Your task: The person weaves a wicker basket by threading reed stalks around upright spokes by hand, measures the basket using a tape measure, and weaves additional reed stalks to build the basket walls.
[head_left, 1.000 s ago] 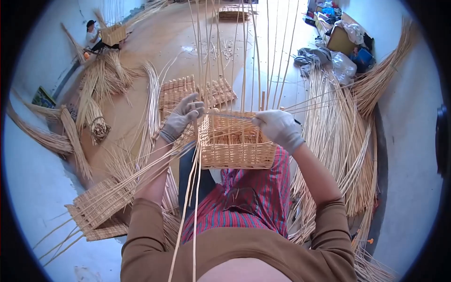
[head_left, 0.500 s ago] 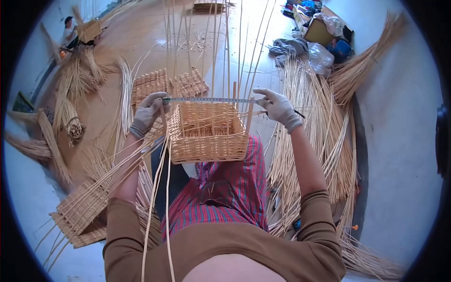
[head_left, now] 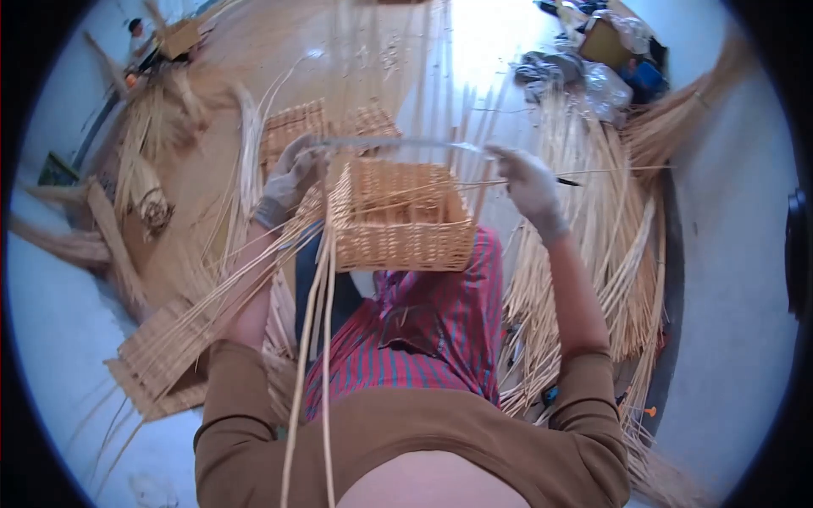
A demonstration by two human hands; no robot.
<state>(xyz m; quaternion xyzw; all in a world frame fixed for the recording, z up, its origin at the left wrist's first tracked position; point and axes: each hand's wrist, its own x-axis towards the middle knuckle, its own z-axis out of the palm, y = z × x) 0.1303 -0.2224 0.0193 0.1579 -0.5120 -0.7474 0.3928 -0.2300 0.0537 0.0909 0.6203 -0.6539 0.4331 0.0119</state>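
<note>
A partly woven rectangular wicker basket rests at my lap, with long upright stakes rising from its far side. Above its far rim a tape measure is stretched, blurred by motion. My gloved left hand is closed on the tape's left end, beside the basket's left corner. At the other end, my gloved right hand pinches the tape between thumb and finger. A thin dark pointed tool sticks out beside the right palm; its kind is unclear. Loose weaving strands trail from the basket's left side.
Bundles of willow-like rods cover the floor at right. Woven panels lie beyond the basket, and another woven piece lies at lower left. Plastic bags and boxes are piled at back right. Another person sits far left.
The tape has risen a little off the basket's far rim, with both hands still on it. The whole view has shifted, so the basket appears farther right and higher.
</note>
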